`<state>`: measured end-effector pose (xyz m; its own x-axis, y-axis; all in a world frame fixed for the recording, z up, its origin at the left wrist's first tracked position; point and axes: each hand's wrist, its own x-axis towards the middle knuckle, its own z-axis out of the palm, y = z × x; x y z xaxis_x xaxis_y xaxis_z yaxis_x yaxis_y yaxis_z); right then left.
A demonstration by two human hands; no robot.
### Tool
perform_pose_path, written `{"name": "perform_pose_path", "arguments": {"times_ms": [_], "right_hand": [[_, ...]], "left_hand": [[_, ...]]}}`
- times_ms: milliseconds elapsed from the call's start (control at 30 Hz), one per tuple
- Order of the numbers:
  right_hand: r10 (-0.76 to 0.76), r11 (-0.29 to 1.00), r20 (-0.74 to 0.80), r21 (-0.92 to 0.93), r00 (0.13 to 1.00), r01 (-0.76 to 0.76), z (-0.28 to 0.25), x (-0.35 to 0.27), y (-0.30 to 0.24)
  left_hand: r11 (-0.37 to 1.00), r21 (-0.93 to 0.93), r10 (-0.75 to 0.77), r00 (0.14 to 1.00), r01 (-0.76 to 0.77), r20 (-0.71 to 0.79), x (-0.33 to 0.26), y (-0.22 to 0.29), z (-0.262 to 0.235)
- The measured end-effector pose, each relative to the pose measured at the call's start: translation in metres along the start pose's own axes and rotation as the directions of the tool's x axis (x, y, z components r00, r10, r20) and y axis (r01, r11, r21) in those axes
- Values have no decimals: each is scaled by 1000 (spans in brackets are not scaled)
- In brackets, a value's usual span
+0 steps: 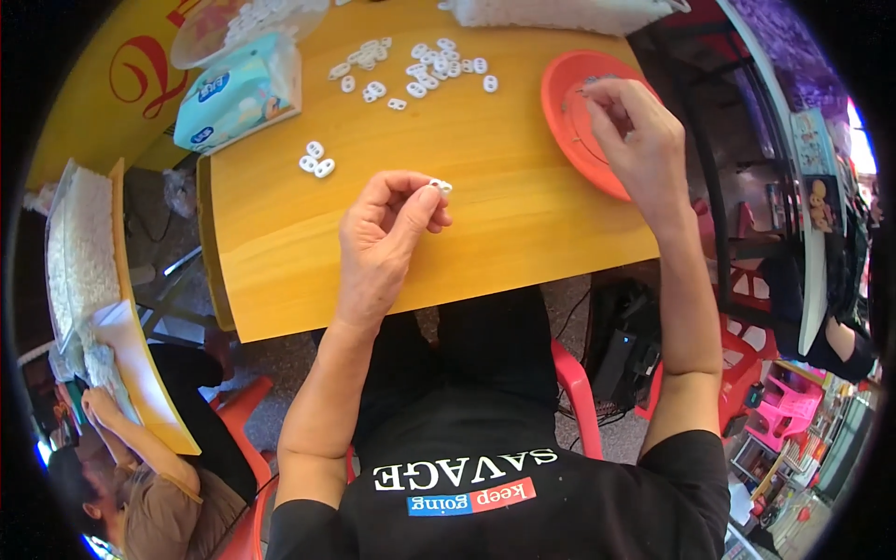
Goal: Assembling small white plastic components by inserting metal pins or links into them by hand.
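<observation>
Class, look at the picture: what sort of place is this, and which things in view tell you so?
Probably a small, informal workshop for hand assembly: loose small white plastic pieces scattered on a yellow table, a red dish beside them, and another person at a neighbouring table.

A yellow wooden tabletop [485, 224] stands on a grey speckled floor [280, 359]. Red plastic chairs [579, 383] sit near it; pink stools [789, 401] crowd the right.

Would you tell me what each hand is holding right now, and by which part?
The left hand pinches a small white plastic piece by its end, between thumb and fingertips. The right hand reaches into the red plate; any hold there cannot be told.
</observation>
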<state>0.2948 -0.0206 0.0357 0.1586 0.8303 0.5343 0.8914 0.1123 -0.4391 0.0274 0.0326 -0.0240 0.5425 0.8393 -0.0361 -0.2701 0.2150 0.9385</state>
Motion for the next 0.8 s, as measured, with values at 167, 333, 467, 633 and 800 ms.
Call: {"name": "perform_pose_path", "arguments": {"times_ms": [167, 333, 467, 633, 800], "right_hand": [[112, 992, 26, -57, 993, -110, -11, -2, 29], [-65, 988, 414, -103, 908, 118, -31, -5, 39], [-127, 978, 485, -82, 865, 190, -31, -12, 40], [-219, 942, 494, -117, 841, 314, -23, -14, 52], [-300, 906, 499, -118, 813, 407, -17, -7, 56]], "left_hand": [[1000, 16, 13, 1000, -13, -8, -1, 1, -1], [1000, 20, 3, 1000, -3, 0, -1, 1, 0], [1000, 22, 0, 1000, 0, -18, -1, 3, 2], [1000, 30, 8, 1000, -8, -27, -1, -1, 1], [1000, 28, 3, 1000, -2, -26, -1, 1, 2]]}}
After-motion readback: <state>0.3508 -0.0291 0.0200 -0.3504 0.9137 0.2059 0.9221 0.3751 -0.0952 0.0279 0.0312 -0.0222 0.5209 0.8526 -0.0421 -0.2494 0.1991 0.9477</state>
